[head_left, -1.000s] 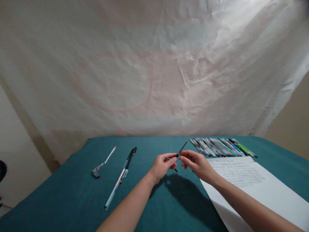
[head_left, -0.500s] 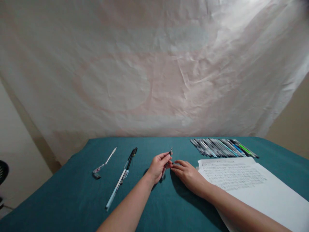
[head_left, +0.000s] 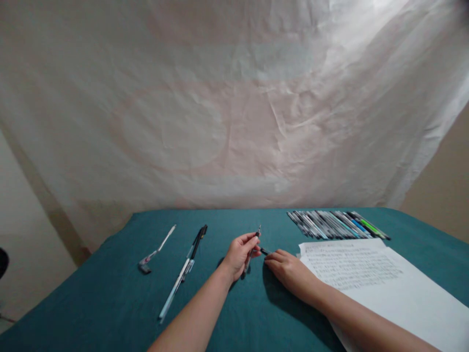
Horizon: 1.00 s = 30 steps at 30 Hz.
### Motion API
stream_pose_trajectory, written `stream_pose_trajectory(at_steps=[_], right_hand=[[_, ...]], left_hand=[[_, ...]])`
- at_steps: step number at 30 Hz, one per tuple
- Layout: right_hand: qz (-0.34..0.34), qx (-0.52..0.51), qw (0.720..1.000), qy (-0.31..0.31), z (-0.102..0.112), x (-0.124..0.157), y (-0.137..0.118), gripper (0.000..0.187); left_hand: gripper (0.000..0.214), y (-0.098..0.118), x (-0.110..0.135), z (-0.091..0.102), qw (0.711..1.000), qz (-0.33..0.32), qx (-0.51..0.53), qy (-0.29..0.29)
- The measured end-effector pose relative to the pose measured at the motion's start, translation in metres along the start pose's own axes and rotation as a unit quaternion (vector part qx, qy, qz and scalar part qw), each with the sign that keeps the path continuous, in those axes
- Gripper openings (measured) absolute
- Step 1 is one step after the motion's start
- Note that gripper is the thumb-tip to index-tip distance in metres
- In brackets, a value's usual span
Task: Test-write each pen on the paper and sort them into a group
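My left hand is closed around a dark pen, its thin tip pointing up and away past the thumb. Just to the right, my right hand is closed, palm down and low over the cloth, with a short black pen cap sticking out from its fingertips toward the left hand. The fingers partly cover the cap. A small gap separates the two hands.
The table has a green cloth. Several pens lie in a row at the back right, beyond handwritten paper sheets. Left of my hands lie some pens; farther left are a white stick-like piece and a small dark piece.
My right hand has drawn slightly to the right, away from the left, and more of the black cap shows. The left hand keeps holding the pen almost in place.
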State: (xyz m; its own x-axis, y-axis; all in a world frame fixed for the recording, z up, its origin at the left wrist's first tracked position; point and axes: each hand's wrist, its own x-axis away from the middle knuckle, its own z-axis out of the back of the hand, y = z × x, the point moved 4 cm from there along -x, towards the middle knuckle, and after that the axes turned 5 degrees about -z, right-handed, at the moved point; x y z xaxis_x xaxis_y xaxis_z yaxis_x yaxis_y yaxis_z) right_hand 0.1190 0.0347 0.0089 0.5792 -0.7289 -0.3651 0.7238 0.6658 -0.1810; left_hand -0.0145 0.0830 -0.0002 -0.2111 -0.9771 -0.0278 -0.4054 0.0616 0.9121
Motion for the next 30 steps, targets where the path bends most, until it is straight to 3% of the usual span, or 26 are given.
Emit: stream_pose_trajectory(at_steps=[9, 15, 20, 25, 30], right_hand=[[-0.063, -0.003, 0.998, -0.008, 0.006, 0.001, 0.005, 0.019], [-0.162, -0.165, 0.969, 0.089, 0.025, -0.003, 0.026, 0.013], [-0.186, -0.27, 0.932, 0.156, 0.042, -0.005, 0.05, 0.014], [-0.207, -0.355, 0.901, 0.142, 0.047, -0.006, 0.062, 0.019], [-0.182, -0.367, 0.906, 0.105, 0.048, -0.008, 0.062, 0.019]], left_hand=[[0.034, -0.002, 0.0, -0.003, 0.999, 0.002, -0.05, -0.014], [0.035, -0.003, 0.003, -0.009, 0.992, -0.004, -0.103, -0.065], [0.033, -0.006, 0.005, -0.014, 0.985, -0.011, -0.138, -0.099], [0.034, -0.006, 0.007, -0.017, 0.98, -0.011, -0.169, -0.104], [0.036, -0.005, 0.009, -0.021, 0.972, -0.008, -0.199, -0.123]])
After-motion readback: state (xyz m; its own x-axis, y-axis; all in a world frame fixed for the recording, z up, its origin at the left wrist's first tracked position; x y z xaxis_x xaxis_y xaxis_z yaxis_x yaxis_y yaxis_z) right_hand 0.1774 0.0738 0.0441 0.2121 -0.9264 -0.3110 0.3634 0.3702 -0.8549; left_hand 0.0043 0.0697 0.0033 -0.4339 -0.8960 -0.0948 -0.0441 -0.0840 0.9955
